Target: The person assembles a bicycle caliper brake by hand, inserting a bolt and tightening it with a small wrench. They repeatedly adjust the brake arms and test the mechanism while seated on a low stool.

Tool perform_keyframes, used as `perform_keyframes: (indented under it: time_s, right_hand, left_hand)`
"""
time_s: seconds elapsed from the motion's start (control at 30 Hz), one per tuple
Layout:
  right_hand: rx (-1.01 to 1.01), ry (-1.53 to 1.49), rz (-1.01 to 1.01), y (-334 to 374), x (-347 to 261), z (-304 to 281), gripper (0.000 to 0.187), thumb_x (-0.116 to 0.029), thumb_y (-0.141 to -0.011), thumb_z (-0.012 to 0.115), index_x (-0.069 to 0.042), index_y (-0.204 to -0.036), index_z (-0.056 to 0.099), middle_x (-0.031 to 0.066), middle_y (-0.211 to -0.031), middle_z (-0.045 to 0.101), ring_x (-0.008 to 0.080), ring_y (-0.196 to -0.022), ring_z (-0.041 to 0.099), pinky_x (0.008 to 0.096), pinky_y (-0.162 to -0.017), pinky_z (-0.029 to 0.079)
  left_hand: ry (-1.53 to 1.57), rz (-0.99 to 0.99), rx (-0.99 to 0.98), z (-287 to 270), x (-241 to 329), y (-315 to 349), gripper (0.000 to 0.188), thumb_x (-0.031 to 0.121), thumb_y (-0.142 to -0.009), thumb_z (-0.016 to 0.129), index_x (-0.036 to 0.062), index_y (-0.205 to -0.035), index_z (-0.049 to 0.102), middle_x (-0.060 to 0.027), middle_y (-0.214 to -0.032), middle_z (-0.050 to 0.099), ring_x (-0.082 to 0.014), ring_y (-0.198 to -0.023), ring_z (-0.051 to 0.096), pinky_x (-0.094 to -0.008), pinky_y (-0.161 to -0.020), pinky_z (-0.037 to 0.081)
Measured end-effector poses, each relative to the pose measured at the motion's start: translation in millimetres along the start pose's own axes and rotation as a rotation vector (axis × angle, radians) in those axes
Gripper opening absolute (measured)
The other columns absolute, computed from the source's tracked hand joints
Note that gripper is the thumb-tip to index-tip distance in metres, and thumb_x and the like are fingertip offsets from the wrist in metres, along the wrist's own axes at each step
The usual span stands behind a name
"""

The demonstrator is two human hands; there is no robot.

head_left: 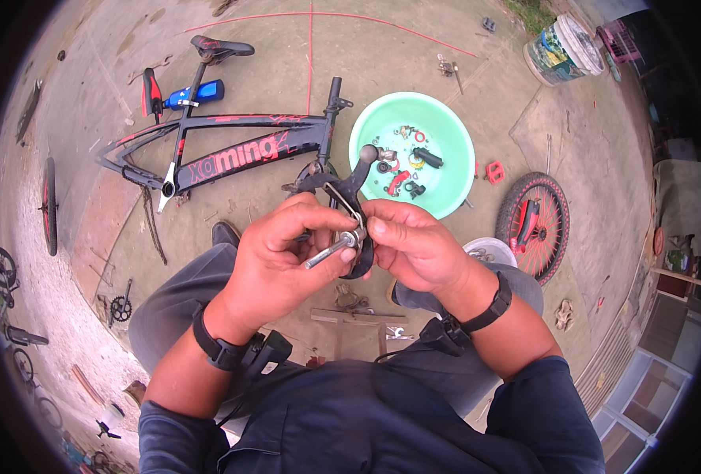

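Observation:
In front of my body, both hands are closed around a black curved metal part [355, 182] with a rounded upper end. My left hand [267, 257] pinches a short silver rod [327, 253] with a round head or collar at its inner end. A thin bent silver strip [341, 199] runs up from the fingers along the black part. My right hand [418, 245] grips the black part's right side, thumb close to the silver collar. Fingers hide how these pieces join. Just beyond lies a black bicycle frame [248, 162] with its saddle [222, 49].
A pale green basin [457, 134] of small bicycle parts stands beyond my right hand. To its right are a red pedal [495, 172] and a wheel [552, 197]. A blue bottle [208, 91] lies by the frame. A white bucket [552, 55] stands far right.

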State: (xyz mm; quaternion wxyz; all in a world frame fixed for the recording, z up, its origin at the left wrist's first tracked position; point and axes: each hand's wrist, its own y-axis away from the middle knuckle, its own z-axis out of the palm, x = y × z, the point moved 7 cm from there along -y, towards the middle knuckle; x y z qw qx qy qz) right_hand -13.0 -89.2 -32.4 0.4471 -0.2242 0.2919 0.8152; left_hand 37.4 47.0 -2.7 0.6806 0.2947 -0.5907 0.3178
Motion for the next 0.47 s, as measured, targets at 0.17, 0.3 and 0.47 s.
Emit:
perform_keyframes:
  time_s: [0.17, 0.3, 0.47]
  right_hand:
    - [0.028, 0.008, -0.011, 0.8, 0.0, -1.5, 0.041, -0.031, -0.105, 0.055, 0.004, -0.127, 0.057, 0.0126, -0.104, 0.070, 0.0192, -0.093, 0.070, 0.0305, -0.075, 0.056]
    - [0.029, -0.022, -0.026, 1.1, 1.8, -3.1, 0.042, -0.031, -0.105, 0.055, 0.004, -0.128, 0.056, 0.0147, -0.104, 0.071, 0.0225, -0.093, 0.072, 0.0309, -0.074, 0.057]
    - [0.020, -0.063, -0.021, -0.8, 2.2, -5.8, 0.038, -0.036, -0.106, 0.053, -0.002, -0.121, 0.060, 0.0090, -0.103, 0.071, 0.0177, -0.093, 0.070, 0.0259, -0.075, 0.054]
  left_hand:
    - [-0.079, 0.055, 0.011, -2.4, 5.1, 0.1, 0.030, -0.005, -0.083, 0.076, 0.0058, -0.111, 0.072, 0.0025, -0.084, 0.052, -0.0040, -0.068, 0.048, -0.0206, -0.059, 0.038]
    - [-0.001, 0.088, 0.035, -1.3, 6.7, 0.7, 0.031, -0.007, -0.082, 0.075, 0.0029, -0.111, 0.070, 0.0002, -0.085, 0.054, -0.0066, -0.068, 0.049, -0.0221, -0.061, 0.040]
    - [-0.120, 0.189, 0.031, -10.3, 18.4, -2.4, 0.031, -0.008, -0.083, 0.074, 0.0013, -0.113, 0.069, -0.0020, -0.087, 0.056, -0.0090, -0.075, 0.053, -0.0253, -0.066, 0.044]
